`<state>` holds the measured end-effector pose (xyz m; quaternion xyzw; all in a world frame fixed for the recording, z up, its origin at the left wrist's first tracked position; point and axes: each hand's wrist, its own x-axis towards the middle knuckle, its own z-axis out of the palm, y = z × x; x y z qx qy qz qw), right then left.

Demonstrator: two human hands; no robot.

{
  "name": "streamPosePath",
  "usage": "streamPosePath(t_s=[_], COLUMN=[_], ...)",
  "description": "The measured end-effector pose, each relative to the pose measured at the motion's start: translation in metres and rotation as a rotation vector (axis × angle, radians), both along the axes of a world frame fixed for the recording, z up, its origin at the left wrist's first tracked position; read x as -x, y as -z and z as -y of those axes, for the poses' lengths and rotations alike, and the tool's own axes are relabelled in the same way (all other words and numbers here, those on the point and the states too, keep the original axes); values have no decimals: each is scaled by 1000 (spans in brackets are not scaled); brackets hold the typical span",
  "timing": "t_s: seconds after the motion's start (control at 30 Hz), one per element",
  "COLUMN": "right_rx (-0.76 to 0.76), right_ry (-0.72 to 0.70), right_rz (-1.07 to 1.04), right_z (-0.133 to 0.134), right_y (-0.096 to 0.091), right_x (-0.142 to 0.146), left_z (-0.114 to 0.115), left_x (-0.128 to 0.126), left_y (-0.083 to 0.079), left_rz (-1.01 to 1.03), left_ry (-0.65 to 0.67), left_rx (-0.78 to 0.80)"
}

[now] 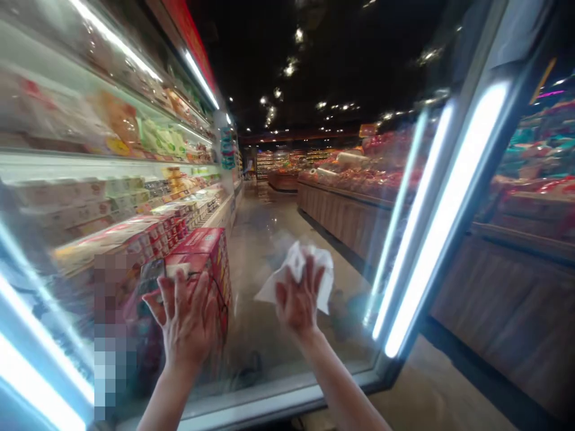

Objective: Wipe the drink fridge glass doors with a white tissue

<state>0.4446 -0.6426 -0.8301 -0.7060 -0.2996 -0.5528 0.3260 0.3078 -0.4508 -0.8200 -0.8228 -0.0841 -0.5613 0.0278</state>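
A glass door point(265, 353) with a metal frame stands in front of me. My left hand point(188, 320) is spread toward its pane, fingers apart and holding nothing; contact with the glass is hard to judge. To the right, my right hand point(299, 299) has its fingers over a crumpled white tissue point(327, 272) against the pane. Through the glass, behind my left hand, a red carton point(197, 242) is visible.
Bright light strips point(444, 233) run up the door's right side. Shelves of packaged goods point(112, 197) line the left. Past the glass, an aisle floor point(265, 221) runs beside a wood-panelled display stand point(336, 224). The lower left is pixelated.
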Motion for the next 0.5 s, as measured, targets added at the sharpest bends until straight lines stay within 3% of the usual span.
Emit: streamPosePath(t_s=[0.07, 0.13, 0.2, 0.27, 0.33, 0.4, 0.5], right_rx=[-227, -307, -169, 75, 245, 249, -24], right_ry=[71, 92, 38, -71, -153, -140, 11], right_rz=[-95, -128, -70, 32, 109, 114, -4], right_z=[4, -13, -47, -81, -96, -86, -53], right_y=[-15, -25, -23, -14, -6, -10, -30], right_x=[-3, 6, 27, 48, 57, 48, 26], left_z=[-14, -25, -34, -42, -50, -57, -65], left_x=[10, 19, 25, 29, 31, 33, 35], left_y=[0, 1, 3, 7, 13, 18, 24], left_rz=[3, 1, 1, -9, -14, -14, -1], left_ry=[-15, -28, -36, -34, -32, -30, -23], left_rx=[40, 73, 83, 77, 77, 81, 81])
